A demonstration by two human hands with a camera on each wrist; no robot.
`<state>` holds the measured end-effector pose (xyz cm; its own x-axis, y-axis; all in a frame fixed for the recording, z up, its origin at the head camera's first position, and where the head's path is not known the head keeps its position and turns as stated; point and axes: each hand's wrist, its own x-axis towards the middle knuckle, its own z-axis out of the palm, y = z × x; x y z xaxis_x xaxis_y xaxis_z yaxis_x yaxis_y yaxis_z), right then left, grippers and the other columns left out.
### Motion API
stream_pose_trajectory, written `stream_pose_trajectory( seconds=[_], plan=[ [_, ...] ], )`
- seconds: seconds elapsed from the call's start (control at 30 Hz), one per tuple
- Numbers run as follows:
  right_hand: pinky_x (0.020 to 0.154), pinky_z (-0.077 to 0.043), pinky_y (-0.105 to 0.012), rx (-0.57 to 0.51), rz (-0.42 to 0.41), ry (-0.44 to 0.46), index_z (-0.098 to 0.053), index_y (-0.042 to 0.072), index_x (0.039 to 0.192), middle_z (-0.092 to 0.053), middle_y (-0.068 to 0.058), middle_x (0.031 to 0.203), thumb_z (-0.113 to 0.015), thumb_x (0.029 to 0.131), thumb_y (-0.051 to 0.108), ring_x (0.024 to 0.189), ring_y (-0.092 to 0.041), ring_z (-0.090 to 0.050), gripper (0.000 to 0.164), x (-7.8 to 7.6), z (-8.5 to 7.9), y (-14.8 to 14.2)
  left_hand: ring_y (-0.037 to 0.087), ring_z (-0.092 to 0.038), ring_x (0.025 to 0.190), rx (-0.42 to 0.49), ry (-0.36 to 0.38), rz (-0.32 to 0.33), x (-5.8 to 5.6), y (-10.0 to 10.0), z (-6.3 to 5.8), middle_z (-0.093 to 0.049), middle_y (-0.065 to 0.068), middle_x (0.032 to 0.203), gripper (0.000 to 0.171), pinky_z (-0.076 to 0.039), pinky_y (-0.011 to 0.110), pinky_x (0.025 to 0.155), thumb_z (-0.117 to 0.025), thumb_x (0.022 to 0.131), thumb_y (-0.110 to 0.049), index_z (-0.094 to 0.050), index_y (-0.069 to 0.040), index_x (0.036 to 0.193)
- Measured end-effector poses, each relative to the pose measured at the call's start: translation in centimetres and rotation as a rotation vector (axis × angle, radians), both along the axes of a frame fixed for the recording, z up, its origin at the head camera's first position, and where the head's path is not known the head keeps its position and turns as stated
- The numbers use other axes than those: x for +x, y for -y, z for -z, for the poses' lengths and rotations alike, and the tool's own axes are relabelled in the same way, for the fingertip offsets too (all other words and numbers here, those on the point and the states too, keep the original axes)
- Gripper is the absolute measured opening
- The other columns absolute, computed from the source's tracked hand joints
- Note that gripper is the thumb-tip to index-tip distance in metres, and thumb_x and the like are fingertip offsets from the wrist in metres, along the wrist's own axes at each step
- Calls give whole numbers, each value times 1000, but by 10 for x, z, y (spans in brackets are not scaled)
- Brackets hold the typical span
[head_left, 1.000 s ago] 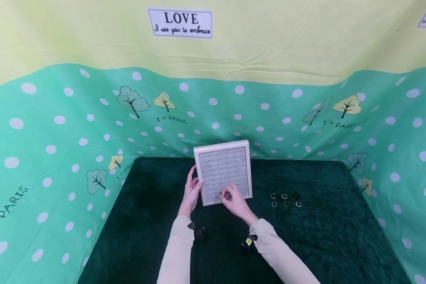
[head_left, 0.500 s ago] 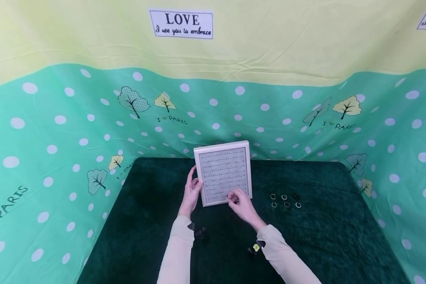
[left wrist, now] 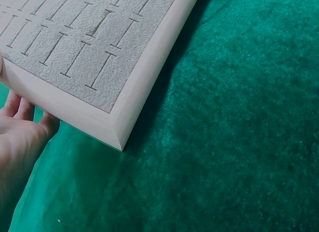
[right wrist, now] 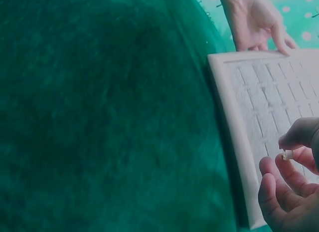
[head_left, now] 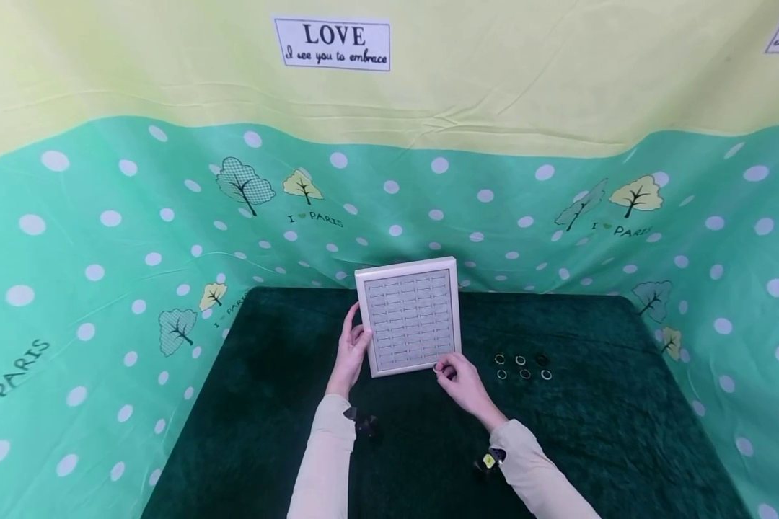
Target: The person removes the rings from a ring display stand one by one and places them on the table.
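A ring display tray [head_left: 405, 267], with a pale frame and a grey slotted pad, stands tilted up on the dark green cloth. My left hand [head_left: 349, 357] grips its left side, thumb at the front edge and fingers behind; the left wrist view shows the hand [left wrist: 22, 137] at the frame. With thumb and forefinger my right hand [head_left: 465, 387] pinches a small shiny ring [right wrist: 287, 154] at the tray's lower right corner. In the right wrist view the other fingers [right wrist: 269, 192] are loosely curled. The pad's slots show no rings.
Several rings [head_left: 521, 360] lie in two rows on the green cloth [head_left: 591, 432] to the right of the tray. A polka-dot curtain [head_left: 480, 173] hangs behind and at both sides. Small dark devices are strapped at both wrists.
My right hand, pinching the ring, has moved right and slightly down along the tray's lower edge to its right corner. My left hand and the tray have stayed put.
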<state>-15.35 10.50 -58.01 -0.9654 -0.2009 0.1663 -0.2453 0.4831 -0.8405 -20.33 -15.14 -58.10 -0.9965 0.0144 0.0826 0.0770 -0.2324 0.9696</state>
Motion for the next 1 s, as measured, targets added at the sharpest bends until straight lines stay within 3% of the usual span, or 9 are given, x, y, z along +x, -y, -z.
stream_pose_trajectory(
  seconds=[0.4,0.73,1.0],
  plan=[
    [69,-49,-31,57,125,56,-63,7,88,-56,-8,96,-67,81,-3,83,-21,-59,13,6,-4,-46,28,-57,112,-15,-37,-8,-1,-5,-1,-56,22,126,65,-35,52,102,-51,99,-3,-23,-25,153],
    [72,-49,-33,100,178,44,-63,5,92,-56,-10,96,-66,82,-3,86,-23,-59,12,15,-5,-83,28,-56,113,-1,7,-10,1,-2,-5,-54,23,127,67,-33,53,103,-49,99,0,-21,-24,154],
    [68,-48,-28,83,198,-13,-63,3,90,-56,-11,94,-66,81,-6,83,-25,-59,13,23,4,-101,27,-56,111,4,4,17,12,0,-24,-54,25,126,67,-33,52,103,-48,98,4,-17,-15,155]
  ],
)
